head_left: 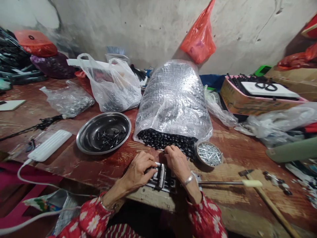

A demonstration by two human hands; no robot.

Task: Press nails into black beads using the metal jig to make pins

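Head view: I see the left hand (pixel 137 170) and right hand (pixel 177 162) on a small metal jig (pixel 162 180) at the edge of the wooden surface (pixel 235 148), fingers (pixel 151 161) curled over it, grip unclear. It looks stiff and heavy, best held by its sides. Black-headed rivets (pixel 165 140) spill from a plastic sack (pixel 173 99) just beyond; no writing is legible.

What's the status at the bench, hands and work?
Left hand and right hand on a black-and-silver jig. Bag of black-headed pins open just ahead. Tin of silver nails by right hand.
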